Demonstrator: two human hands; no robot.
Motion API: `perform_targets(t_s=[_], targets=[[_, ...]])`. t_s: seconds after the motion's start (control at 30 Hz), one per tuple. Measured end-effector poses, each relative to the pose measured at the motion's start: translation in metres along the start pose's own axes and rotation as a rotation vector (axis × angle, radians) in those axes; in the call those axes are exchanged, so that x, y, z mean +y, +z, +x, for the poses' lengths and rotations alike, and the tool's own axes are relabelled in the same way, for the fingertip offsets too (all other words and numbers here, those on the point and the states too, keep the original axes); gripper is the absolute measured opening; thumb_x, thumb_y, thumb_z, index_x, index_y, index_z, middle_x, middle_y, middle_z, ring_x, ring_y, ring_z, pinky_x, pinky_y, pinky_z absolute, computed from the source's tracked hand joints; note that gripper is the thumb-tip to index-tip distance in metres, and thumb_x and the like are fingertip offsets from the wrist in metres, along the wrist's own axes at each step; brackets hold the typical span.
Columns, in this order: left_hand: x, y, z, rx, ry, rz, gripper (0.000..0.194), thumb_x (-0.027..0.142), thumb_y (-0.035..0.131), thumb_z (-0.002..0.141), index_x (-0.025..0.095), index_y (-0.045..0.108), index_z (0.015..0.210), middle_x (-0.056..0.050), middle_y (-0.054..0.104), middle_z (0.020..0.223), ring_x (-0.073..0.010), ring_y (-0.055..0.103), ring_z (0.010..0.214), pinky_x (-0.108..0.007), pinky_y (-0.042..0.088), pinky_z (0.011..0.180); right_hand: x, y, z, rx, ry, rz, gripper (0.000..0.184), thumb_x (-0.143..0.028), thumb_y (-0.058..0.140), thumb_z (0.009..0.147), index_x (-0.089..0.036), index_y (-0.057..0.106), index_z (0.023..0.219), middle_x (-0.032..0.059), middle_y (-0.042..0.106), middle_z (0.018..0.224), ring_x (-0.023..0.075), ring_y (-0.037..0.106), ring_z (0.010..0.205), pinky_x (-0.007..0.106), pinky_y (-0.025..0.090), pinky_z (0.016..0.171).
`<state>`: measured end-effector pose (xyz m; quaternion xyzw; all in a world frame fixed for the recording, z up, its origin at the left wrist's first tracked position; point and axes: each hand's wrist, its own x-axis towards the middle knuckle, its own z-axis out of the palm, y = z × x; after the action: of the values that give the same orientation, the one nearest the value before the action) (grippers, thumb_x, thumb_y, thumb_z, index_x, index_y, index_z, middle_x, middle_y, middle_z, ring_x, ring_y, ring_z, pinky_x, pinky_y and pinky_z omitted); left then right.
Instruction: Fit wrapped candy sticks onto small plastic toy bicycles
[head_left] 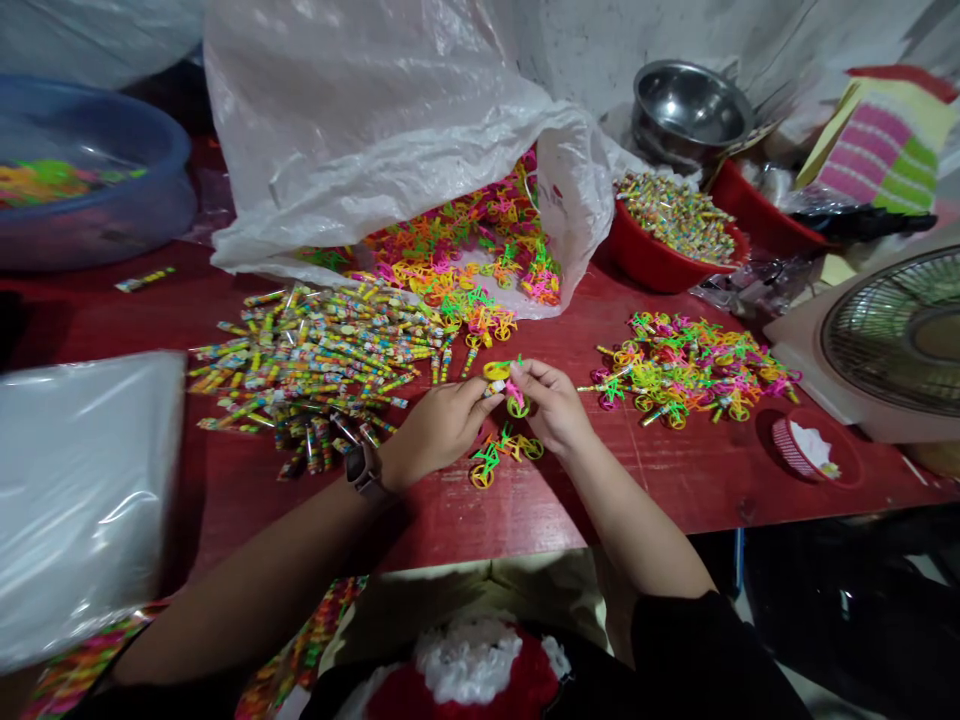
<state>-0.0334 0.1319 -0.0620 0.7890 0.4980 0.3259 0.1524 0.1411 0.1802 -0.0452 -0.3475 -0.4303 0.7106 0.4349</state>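
Note:
Over the front middle of the red table, my left hand (442, 425), with a watch on its wrist, pinches a small wrapped candy tube (493, 387). Facing it, my right hand (553, 400) grips a little plastic toy bicycle (514, 396) in yellow, pink and green. The tube and the bicycle meet between my fingertips; whether they are joined I cannot tell. Just below my hands lie a few loose toy bicycles (486, 462). Left of my left hand spreads a heap of wrapped candy tubes (322, 345). To the right is a pile of toy bicycles with tubes among them (682, 370).
A large plastic bag (390, 130) at the back spills toy bicycles. A blue basin (97, 225) and clear plastic bags (82, 480) are at left. At right are a red bowl (637, 250), a steel bowl (694, 110), a fan (900, 330) and a small basket (791, 450).

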Motion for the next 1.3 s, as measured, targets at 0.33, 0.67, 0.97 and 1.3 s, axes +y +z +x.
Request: perform_targets(t_s=[0.33,0.67,0.97,1.3], targets=[[-0.001,0.003,-0.001,-0.086,-0.002,0.148,0.021,0.022,0.044,0.105,0.014,0.063,0.104,-0.011,0.075,0.091,-0.0239,0.073,0.085,-0.033,0.053,0.077,0.004,0.001,0.001,-0.078,0.087,-0.037,0.044,-0.051,0.093,0.065,-0.02,0.063,0.072,-0.0025,0.062,0.069,0.0113,0.05,0.062,0.026,0.04,0.064],[0.009,0.009,0.004,-0.339,-0.207,0.461,0.03,0.019,0.033,0.106,0.01,0.06,0.114,-0.017,0.076,0.094,-0.0301,0.076,0.087,-0.037,0.055,0.074,0.029,-0.001,0.007,0.183,-0.146,-0.389,0.052,-0.062,0.082,0.073,-0.022,0.049,0.064,-0.0055,0.047,0.057,0.0107,0.038,0.056,0.028,0.029,0.056],[0.02,0.002,0.001,-0.374,-0.189,0.303,0.032,0.027,0.029,0.108,0.012,0.057,0.115,-0.016,0.076,0.092,-0.0281,0.076,0.081,-0.035,0.055,0.07,0.034,0.016,0.001,0.227,-0.154,-0.115,0.055,-0.061,0.083,0.072,-0.024,0.043,0.071,-0.0079,0.042,0.061,0.0108,0.035,0.057,0.026,0.031,0.058],[0.027,-0.001,0.002,-0.442,-0.131,0.421,0.033,0.017,0.028,0.104,0.008,0.058,0.114,-0.019,0.073,0.085,-0.0312,0.076,0.079,-0.037,0.056,0.066,0.043,0.019,-0.003,0.299,-0.191,-0.138,0.058,-0.065,0.081,0.073,-0.024,0.04,0.07,-0.0083,0.033,0.061,0.0111,0.028,0.057,0.026,0.027,0.057]])
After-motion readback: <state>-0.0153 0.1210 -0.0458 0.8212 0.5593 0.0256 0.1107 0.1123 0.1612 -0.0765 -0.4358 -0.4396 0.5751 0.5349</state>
